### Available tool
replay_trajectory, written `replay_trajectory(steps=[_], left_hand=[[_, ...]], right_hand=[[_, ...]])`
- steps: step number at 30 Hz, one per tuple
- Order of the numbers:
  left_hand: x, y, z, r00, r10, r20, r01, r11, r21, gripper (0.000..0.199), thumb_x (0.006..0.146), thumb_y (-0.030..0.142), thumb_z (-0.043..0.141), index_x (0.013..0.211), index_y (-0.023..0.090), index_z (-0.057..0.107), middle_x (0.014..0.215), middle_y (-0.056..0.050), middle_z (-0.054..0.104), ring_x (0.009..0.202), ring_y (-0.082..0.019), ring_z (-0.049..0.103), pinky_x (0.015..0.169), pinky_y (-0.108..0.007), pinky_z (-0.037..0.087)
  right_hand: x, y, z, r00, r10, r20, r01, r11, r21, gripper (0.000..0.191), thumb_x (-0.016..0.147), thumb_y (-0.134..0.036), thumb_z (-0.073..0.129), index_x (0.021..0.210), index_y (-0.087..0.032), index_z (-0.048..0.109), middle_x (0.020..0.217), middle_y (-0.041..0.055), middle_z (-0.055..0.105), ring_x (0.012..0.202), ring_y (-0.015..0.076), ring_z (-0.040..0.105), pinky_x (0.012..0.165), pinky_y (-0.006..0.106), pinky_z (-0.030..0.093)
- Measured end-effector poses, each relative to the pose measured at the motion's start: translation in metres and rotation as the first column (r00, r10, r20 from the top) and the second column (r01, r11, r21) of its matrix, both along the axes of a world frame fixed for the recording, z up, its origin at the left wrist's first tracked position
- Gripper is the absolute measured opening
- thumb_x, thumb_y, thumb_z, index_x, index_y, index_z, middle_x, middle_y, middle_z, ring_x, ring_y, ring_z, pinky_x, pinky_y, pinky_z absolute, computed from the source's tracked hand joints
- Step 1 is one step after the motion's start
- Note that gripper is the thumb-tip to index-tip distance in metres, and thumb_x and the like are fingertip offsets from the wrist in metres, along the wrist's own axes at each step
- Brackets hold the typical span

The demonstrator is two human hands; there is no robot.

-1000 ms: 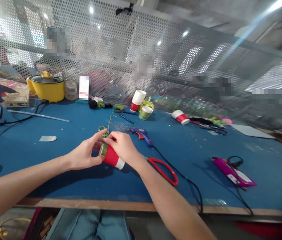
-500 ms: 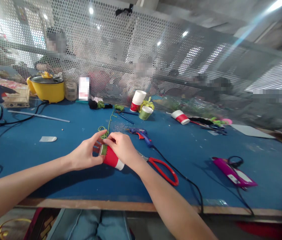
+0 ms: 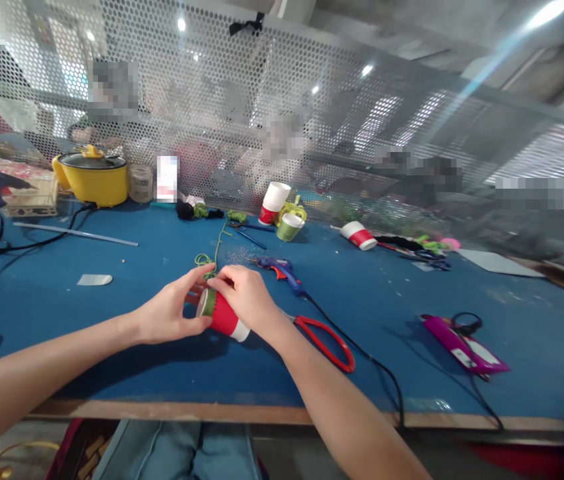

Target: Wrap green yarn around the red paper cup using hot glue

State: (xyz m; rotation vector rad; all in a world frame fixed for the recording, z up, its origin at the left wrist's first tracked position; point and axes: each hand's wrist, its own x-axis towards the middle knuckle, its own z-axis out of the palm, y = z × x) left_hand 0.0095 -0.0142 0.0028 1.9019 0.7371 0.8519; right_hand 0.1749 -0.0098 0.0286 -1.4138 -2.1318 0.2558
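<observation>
A paper cup [image 3: 225, 315] lies tilted on its side between my hands, with a red wrap, a white end and a band of green yarn [image 3: 209, 303] round its mouth end. My left hand [image 3: 175, 308] curves about that mouth end, thumb below and fingers partly hidden behind it. Over the cup's upper side, my right hand [image 3: 245, 293] grips with bent fingers close to the band; its fingertips are partly hidden. Loose green yarn [image 3: 203, 260] trails from behind the fingers across the table. Red-handled scissors [image 3: 329, 347] lie beside my right forearm, their blades mostly covered.
A blue glue gun [image 3: 282, 269] with a black cord lies right of my hands. Behind stand stacked cups [image 3: 275, 201] and a green-wrapped cup [image 3: 290, 227]. A yellow electric pot [image 3: 93, 180] is back left, a purple packet [image 3: 465, 345] right. A perforated screen [image 3: 222, 100] borders the back.
The left thumb has shifted slightly along the cup's mouth end. Both hands stay on the cup, and the whole view has moved a little.
</observation>
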Motion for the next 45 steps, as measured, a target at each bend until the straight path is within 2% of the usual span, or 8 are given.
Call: replay_trajectory(steps=[5, 8, 13, 24, 29, 37, 41, 45], left_hand=[[-0.002, 0.006, -0.002, 0.996, -0.015, 0.087, 0.034, 0.973, -0.230, 0.052, 0.070, 0.024, 0.062, 0.114, 0.017, 0.035, 0.097, -0.006, 0.055, 0.089, -0.019, 0.058, 0.078, -0.037, 0.050], [-0.003, 0.009, -0.002, 0.998, -0.012, 0.059, 0.029, 0.952, -0.304, 0.038, 0.070, 0.028, 0.064, 0.099, 0.016, 0.042, 0.088, -0.003, 0.058, 0.084, -0.019, 0.059, 0.073, -0.034, 0.050], [-0.005, 0.008, 0.004, 0.997, -0.051, -0.052, 0.031, 0.944, -0.327, 0.038, 0.070, 0.032, 0.065, 0.099, 0.015, 0.046, 0.091, -0.003, 0.059, 0.075, -0.017, 0.060, 0.065, -0.030, 0.048], [-0.002, 0.008, -0.002, 1.000, 0.021, 0.003, -0.018, 0.931, -0.365, 0.047, 0.068, 0.034, 0.066, 0.103, 0.016, 0.039, 0.083, 0.001, 0.052, 0.066, -0.013, 0.056, 0.062, -0.030, 0.047], [0.000, 0.004, -0.001, 0.999, 0.004, 0.051, 0.011, 0.959, -0.284, 0.050, 0.067, 0.029, 0.067, 0.104, 0.018, 0.035, 0.082, 0.000, 0.053, 0.070, -0.015, 0.057, 0.064, -0.032, 0.050], [-0.004, 0.001, -0.006, 0.999, -0.036, 0.027, 0.035, 0.999, 0.036, 0.049, 0.071, 0.024, 0.067, 0.108, 0.020, 0.035, 0.102, -0.007, 0.053, 0.080, -0.017, 0.060, 0.073, -0.035, 0.053], [-0.008, 0.001, -0.001, 0.989, -0.093, -0.115, 0.122, 0.953, 0.276, 0.050, 0.077, 0.025, 0.062, 0.120, 0.020, 0.037, 0.110, -0.009, 0.051, 0.092, -0.020, 0.058, 0.083, -0.036, 0.050], [-0.010, -0.002, 0.006, 0.954, -0.088, -0.286, 0.195, 0.909, 0.368, 0.049, 0.081, 0.027, 0.057, 0.127, 0.022, 0.039, 0.110, -0.010, 0.050, 0.095, -0.022, 0.056, 0.083, -0.036, 0.049]], right_hand=[[0.002, -0.001, -0.001, 1.000, -0.008, -0.012, 0.008, 1.000, -0.004, 0.022, 0.079, -0.021, 0.059, 0.059, -0.017, 0.054, 0.062, 0.0003, 0.059, 0.061, 0.0117, 0.051, 0.060, 0.023, 0.037], [0.001, -0.001, -0.001, 1.000, -0.012, -0.012, 0.012, 1.000, -0.003, 0.021, 0.079, -0.021, 0.059, 0.059, -0.017, 0.055, 0.064, 0.0006, 0.060, 0.063, 0.0120, 0.052, 0.061, 0.023, 0.038], [0.000, -0.001, -0.001, 1.000, -0.005, -0.011, 0.005, 1.000, -0.006, 0.019, 0.079, -0.020, 0.059, 0.061, -0.017, 0.055, 0.066, 0.0014, 0.061, 0.065, 0.0125, 0.053, 0.063, 0.023, 0.038], [0.002, -0.001, -0.002, 0.999, -0.008, -0.046, 0.007, 1.000, -0.016, 0.021, 0.079, -0.021, 0.058, 0.059, -0.017, 0.054, 0.061, -0.0005, 0.057, 0.060, 0.0109, 0.050, 0.059, 0.022, 0.036], [0.006, -0.001, 0.005, 0.985, 0.004, -0.172, -0.027, 0.991, -0.132, 0.023, 0.080, -0.026, 0.055, 0.059, -0.016, 0.054, 0.053, -0.0038, 0.050, 0.052, 0.0086, 0.042, 0.051, 0.020, 0.032], [0.009, 0.002, 0.016, 0.966, 0.007, -0.258, -0.058, 0.980, -0.191, 0.024, 0.078, -0.028, 0.055, 0.058, -0.015, 0.054, 0.051, -0.0046, 0.046, 0.050, 0.0077, 0.038, 0.049, 0.020, 0.031], [0.010, 0.007, 0.018, 0.958, 0.020, -0.285, -0.082, 0.975, -0.208, 0.023, 0.077, -0.029, 0.056, 0.059, -0.015, 0.054, 0.053, -0.0036, 0.049, 0.051, 0.0081, 0.041, 0.050, 0.020, 0.033], [0.007, 0.011, 0.024, 0.965, 0.031, -0.259, -0.089, 0.973, -0.215, 0.023, 0.078, -0.028, 0.056, 0.059, -0.015, 0.056, 0.053, -0.0027, 0.052, 0.052, 0.0086, 0.044, 0.052, 0.021, 0.034]])
